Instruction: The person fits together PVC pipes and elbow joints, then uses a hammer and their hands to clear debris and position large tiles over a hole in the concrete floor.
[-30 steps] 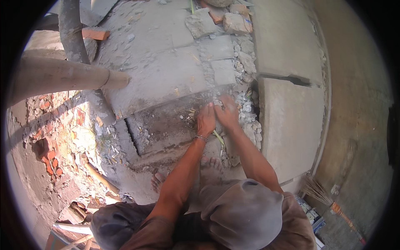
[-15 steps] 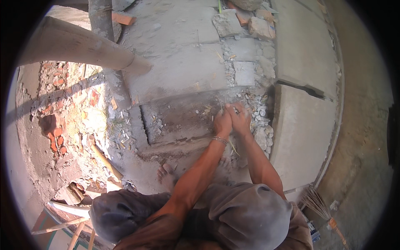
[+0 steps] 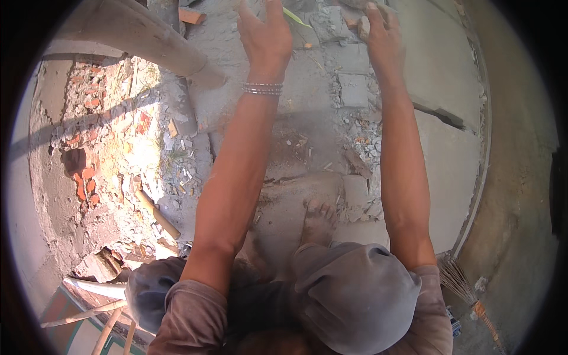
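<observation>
Both my arms stretch forward over a dusty stone walkway. My left hand, with thin bracelets at its wrist, hovers near the upper edge, thumb and fingers apart; the fingertips are partly cut off by the edge. A thin green leaf lies just right of it. My right hand is further right, among broken stones, its fingers stretched and apart. A small stone chunk sits against its thumb side; I see no firm grip on it. A larger rough stone lies between the hands.
Loose rubble runs beside the raised concrete slabs on the right. A thick pole slants in from upper left, above broken brickwork. My bare foot stands on the walkway. A stick broom lies lower right.
My hands were together low over the rubble; they have parted and moved far forward, the right one to the stones. My feet have shifted, and dust hazes the ground between my arms.
</observation>
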Action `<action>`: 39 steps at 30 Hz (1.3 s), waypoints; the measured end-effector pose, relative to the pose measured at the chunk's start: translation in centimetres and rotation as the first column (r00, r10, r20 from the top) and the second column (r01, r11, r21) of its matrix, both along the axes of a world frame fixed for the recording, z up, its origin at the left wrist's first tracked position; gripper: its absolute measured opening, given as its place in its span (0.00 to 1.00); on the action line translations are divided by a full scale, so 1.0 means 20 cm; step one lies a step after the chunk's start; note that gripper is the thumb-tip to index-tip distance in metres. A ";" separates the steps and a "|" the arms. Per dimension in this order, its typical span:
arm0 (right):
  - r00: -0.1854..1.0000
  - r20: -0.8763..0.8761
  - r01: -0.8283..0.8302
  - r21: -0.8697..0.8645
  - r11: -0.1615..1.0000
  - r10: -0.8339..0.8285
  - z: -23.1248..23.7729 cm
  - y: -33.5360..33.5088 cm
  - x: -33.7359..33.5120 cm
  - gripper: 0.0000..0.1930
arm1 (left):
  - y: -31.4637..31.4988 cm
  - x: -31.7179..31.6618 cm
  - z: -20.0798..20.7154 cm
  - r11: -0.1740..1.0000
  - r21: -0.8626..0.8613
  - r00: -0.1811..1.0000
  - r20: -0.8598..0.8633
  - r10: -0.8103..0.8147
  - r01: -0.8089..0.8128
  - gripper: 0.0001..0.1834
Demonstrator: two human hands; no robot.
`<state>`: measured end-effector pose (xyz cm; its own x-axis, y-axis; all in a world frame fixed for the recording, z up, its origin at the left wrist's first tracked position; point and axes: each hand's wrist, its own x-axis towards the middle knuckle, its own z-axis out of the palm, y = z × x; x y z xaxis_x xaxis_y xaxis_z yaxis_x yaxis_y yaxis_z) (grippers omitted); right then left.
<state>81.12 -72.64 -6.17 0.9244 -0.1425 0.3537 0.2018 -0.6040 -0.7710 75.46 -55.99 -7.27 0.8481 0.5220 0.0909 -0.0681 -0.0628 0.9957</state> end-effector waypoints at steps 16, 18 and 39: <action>0.768 -0.566 -0.100 -0.568 0.817 -0.301 -1.00 -0.40 -1.02 0.50 | -0.70 -0.88 -0.89 0.835 0.127 0.495 -0.848 -0.189 0.536 0.45; 0.802 -0.524 -0.088 -0.579 0.810 -0.287 -1.05 -0.38 -1.02 0.42 | -0.70 -0.86 -0.96 0.819 0.146 0.512 -0.836 -0.197 0.554 0.47; 0.618 -0.731 0.010 -0.361 0.933 -0.290 -1.07 -0.59 -0.87 0.43 | -0.72 -0.81 -1.02 0.923 -0.026 0.576 -0.775 -0.261 0.384 0.37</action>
